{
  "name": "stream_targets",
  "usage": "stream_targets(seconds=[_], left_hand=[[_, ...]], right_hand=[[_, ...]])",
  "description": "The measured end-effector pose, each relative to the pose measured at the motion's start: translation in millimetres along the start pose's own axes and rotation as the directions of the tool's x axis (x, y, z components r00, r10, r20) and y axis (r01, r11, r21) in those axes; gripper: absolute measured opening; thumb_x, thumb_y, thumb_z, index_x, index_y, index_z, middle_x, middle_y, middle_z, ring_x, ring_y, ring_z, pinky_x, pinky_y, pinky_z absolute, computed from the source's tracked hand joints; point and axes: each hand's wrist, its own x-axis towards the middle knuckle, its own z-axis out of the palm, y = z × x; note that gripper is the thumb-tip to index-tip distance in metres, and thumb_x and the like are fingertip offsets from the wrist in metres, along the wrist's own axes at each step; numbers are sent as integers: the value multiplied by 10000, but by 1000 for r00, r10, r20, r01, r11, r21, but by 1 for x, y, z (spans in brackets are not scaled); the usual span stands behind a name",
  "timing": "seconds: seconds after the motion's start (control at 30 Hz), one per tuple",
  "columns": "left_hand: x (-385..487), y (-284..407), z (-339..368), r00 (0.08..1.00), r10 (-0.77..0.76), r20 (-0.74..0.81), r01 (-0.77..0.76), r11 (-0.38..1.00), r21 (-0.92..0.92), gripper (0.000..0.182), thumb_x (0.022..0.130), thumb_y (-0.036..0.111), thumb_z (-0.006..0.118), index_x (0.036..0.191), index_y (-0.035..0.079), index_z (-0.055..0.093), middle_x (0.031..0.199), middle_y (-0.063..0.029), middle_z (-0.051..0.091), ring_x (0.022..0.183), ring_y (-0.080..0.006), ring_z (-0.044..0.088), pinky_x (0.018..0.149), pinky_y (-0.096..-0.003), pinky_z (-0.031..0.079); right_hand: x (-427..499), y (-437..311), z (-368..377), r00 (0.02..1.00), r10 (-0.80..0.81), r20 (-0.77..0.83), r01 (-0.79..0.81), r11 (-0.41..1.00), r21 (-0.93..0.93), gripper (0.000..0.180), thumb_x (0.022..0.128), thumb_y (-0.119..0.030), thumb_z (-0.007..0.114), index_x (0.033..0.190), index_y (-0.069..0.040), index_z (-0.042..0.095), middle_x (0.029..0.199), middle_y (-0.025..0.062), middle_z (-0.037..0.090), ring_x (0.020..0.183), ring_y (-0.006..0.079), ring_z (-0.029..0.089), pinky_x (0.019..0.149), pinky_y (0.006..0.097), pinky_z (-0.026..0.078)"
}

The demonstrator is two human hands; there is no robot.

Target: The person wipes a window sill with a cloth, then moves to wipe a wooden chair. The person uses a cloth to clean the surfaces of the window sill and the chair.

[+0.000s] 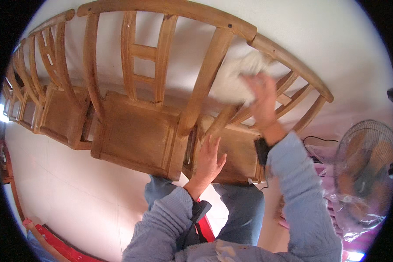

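My right hand [263,101], blurred, is raised at the back of the right-hand wooden chair and holds a whitish cloth [231,80]. The cloth spreads across the gap between the backrest posts, near the curved top rail [291,64]. Lower down, my left hand [208,160] has its fingers apart and nothing in it. It is over the near part of the right chair's wooden seat [237,152]; whether it touches the wood I cannot tell. To its left stands the middle wooden chair [137,131] with a slatted back.
More wooden chairs [64,111] continue in a row to the left along a white wall [314,39]. An electric fan [363,157], partly wrapped in clear plastic, stands at the right. At the lower left, another person's arm [46,240] lies beside a red surface [60,245].
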Motion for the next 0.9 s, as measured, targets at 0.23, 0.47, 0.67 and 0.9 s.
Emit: stream_targets(seconds=[0.23,0.47,0.67,0.9], left_hand=[[-2,-24,-13,975,-142,-170,143,990,-5,581,752,92,616,1251,-63,363,1275,-301,358,1156,-464,398,986,-444,356],[2,-11,-4,972,-171,-159,164,985,-59,634,736,97,634,1257,-66,311,1300,-297,319,1205,-460,341,1016,-448,331],[2,-9,-7,989,-125,-85,126,992,8,650,688,36,654,1247,-40,329,1236,-276,380,1145,-439,400,970,-443,373],[1,-20,10,977,-204,57,203,979,21,615,667,19,637,1216,-24,364,1151,-242,439,1087,-418,438,919,-447,402]], right_hand=[[-149,-47,79,845,257,468,-452,812,369,323,779,-86,580,1098,-125,611,1082,156,515,968,372,524,804,430,453],[-119,-42,23,892,141,429,-263,934,240,500,657,15,558,1144,-89,595,984,161,504,992,351,506,845,418,444],[25,-22,-50,974,-4,-226,25,995,93,637,602,123,542,1201,-92,557,1029,163,443,984,328,468,886,359,396],[71,33,-60,994,-101,-37,86,949,-304,617,631,55,597,1216,-128,532,1070,145,501,1026,333,495,840,412,472]])
